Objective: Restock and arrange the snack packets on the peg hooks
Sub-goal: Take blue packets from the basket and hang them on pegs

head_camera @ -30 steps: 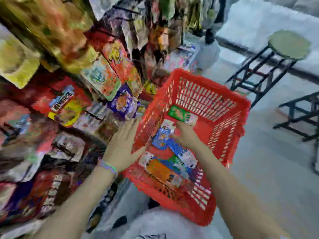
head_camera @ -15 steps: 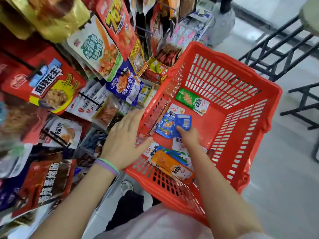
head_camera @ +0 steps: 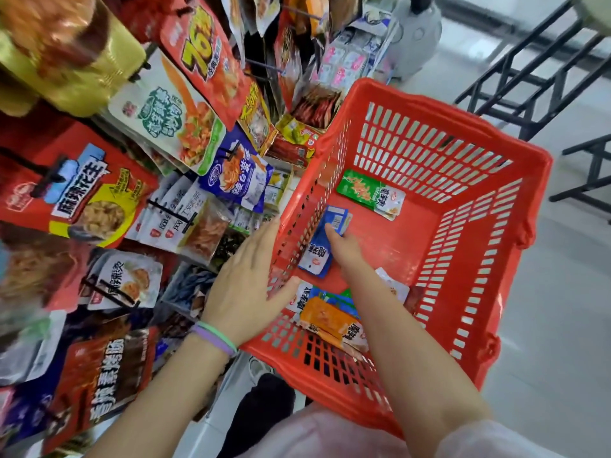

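Observation:
A red plastic basket (head_camera: 429,104) is in front of me, beside a rack of peg hooks hung with snack packets. My left hand (head_camera: 244,279) clasps its left rim, fingers flat on the outside and thumb over the inner wall. My right hand (head_camera: 347,249) reaches inside and pinches a small blue packet (head_camera: 317,256), tilted up against the left wall. A green packet (head_camera: 363,190) lies at the far end of the basket's floor. An orange packet (head_camera: 330,322) and a white one (head_camera: 393,289) lie at the near end, partly under my right forearm.
The rack on the left holds a red peanut bag (head_camera: 76,193), a blue-purple packet (head_camera: 238,173) and white packets on a black hook (head_camera: 165,209). Black metal stool frames (head_camera: 529,71) stand on the grey floor at the top right, beside a white rounded stand base (head_camera: 413,38).
My view has steadied and dropped toward the basket. My right hand has taken hold of the blue packet and tipped it up against the left wall. My left hand stays on the rim.

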The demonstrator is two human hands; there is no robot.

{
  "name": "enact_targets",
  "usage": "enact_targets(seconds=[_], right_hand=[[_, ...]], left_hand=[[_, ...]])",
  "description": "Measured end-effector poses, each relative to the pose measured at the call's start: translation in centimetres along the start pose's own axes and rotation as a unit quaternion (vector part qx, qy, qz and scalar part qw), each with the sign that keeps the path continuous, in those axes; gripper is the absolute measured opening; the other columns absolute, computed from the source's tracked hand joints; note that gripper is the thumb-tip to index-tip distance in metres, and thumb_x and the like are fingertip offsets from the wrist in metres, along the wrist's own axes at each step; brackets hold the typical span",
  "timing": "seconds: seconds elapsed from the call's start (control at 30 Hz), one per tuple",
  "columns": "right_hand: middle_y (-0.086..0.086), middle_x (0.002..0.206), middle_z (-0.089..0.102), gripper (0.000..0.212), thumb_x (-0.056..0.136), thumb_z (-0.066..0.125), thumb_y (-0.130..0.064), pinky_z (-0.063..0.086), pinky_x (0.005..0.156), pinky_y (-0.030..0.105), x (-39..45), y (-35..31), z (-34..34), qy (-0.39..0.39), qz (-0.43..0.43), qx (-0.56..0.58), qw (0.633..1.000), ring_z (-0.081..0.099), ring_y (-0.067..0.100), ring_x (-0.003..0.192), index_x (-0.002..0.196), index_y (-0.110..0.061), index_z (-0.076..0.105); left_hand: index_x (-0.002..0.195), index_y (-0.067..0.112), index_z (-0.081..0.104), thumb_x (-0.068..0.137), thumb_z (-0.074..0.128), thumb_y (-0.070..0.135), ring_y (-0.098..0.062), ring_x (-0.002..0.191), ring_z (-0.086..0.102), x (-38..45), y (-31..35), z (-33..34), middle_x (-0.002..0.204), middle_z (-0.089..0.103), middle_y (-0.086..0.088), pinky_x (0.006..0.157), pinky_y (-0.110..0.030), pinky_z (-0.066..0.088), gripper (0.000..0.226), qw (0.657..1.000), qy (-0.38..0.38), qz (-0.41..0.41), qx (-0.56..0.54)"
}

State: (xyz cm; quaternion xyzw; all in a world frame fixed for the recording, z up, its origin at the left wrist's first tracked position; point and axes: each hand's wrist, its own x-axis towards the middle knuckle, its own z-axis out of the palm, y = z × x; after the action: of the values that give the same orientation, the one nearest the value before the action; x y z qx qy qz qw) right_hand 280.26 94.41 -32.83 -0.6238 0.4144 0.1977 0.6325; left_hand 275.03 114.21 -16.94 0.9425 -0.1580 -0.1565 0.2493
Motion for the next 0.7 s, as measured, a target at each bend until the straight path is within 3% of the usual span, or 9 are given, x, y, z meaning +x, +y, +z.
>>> enact_targets(seconds=[0.07,0.13,0.23,0.33,0.37,0.47,0.53,0.63,0.7], right_hand=[[0.004,0.12,0.07,0.058,0.083,0.072,-0.061,0.053,0.099,0.047,-0.8,-0.1,0.5,-0.037,-0.011,0.024,0.999,0.067,0.025,0.108,0.122,-0.02,0.061],[0.0,0.125,0.067,0.065,0.079,0.078,-0.059,0.05,0.102,0.043,-1.2,0.0,1.0,-0.045,-0.033,0.018,0.998,0.065,0.022,0.112,0.126,-0.019,0.059],[-0.002,0.109,0.067,0.04,0.091,0.074,-0.035,0.051,0.09,0.034,-1.5,-0.2,0.8,-0.031,-0.038,0.016,0.999,0.062,0.017,0.094,0.12,-0.012,0.059],[0.023,0.104,0.07,0.029,0.096,0.064,-0.017,0.05,0.067,0.03,-1.0,0.2,0.5,-0.006,-0.03,0.008,0.999,0.062,0.02,0.08,0.114,0.006,0.062],[0.021,0.101,0.07,0.026,0.095,0.064,-0.014,0.051,0.066,0.03,-0.9,0.4,0.7,-0.006,-0.029,0.007,1.0,0.063,0.02,0.078,0.114,0.004,0.063],[0.009,0.11,0.071,0.037,0.087,0.075,-0.014,0.056,0.081,0.039,-1.0,0.3,1.5,-0.017,-0.016,0.002,1.0,0.068,0.023,0.093,0.12,-0.006,0.06],[0.006,0.114,0.07,0.04,0.088,0.076,-0.013,0.053,0.085,0.037,-1.1,0.1,1.3,-0.025,-0.017,0.008,1.0,0.066,0.022,0.097,0.124,-0.008,0.059],[0.005,0.111,0.067,0.029,0.095,0.067,-0.014,0.047,0.085,0.033,-1.1,-1.4,-1.4,-0.001,-0.035,0.014,0.999,0.061,0.02,0.098,0.124,-0.011,0.062],[0.004,0.108,0.066,0.022,0.097,0.064,-0.014,0.045,0.077,0.028,-0.4,-3.3,-4.1,0.0,-0.085,-0.032,0.996,0.06,0.019,0.094,0.119,-0.012,0.062]], left_hand=[[0.163,0.028,-0.005,0.095,0.045,0.06,-0.014,0.155,0.016,0.0,0.0,0.0,0.17,0.015,0.003,0.122,-0.038,0.024,0.09,1.0,0.002,0.004,-0.001],[0.163,0.028,-0.005,0.095,0.045,0.059,-0.015,0.155,0.017,0.0,0.1,0.0,0.17,0.016,0.002,0.121,-0.037,0.024,0.09,1.0,0.002,0.006,-0.003],[0.163,0.026,-0.001,0.095,0.049,0.057,-0.016,0.155,0.019,0.1,0.1,0.0,0.169,0.018,0.002,0.119,-0.035,0.025,0.09,1.0,0.005,0.012,-0.003],[0.163,0.022,0.004,0.097,0.056,0.05,-0.014,0.153,0.021,-0.1,0.0,0.0,0.168,0.021,0.001,0.117,-0.029,0.022,0.088,1.0,0.004,0.014,-0.011],[0.163,0.02,0.008,0.097,0.057,0.05,-0.013,0.152,0.021,-0.1,0.0,0.0,0.167,0.023,0.0,0.117,-0.029,0.022,0.087,1.0,0.003,0.01,-0.017],[0.158,0.012,0.028,0.094,0.046,0.058,-0.019,0.15,0.029,0.5,0.3,-0.4,0.164,0.031,-0.006,0.119,-0.037,0.029,0.081,1.0,0.025,0.001,-0.017],[0.15,0.01,0.039,0.092,0.041,0.06,-0.023,0.149,0.032,1.7,0.9,-0.9,0.163,0.032,-0.008,0.117,-0.043,0.031,0.077,0.999,0.039,0.001,0.003],[0.156,0.019,0.031,0.091,0.034,0.066,-0.018,0.152,0.021,3.3,2.2,-1.0,0.167,0.022,-0.002,0.12,-0.042,0.025,0.081,0.999,0.017,0.013,0.036],[0.16,0.024,0.023,0.09,0.03,0.068,-0.02,0.153,0.016,3.9,2.8,-0.5,0.169,0.015,-0.001,0.121,-0.044,0.024,0.083,0.999,0.005,0.006,0.049]])
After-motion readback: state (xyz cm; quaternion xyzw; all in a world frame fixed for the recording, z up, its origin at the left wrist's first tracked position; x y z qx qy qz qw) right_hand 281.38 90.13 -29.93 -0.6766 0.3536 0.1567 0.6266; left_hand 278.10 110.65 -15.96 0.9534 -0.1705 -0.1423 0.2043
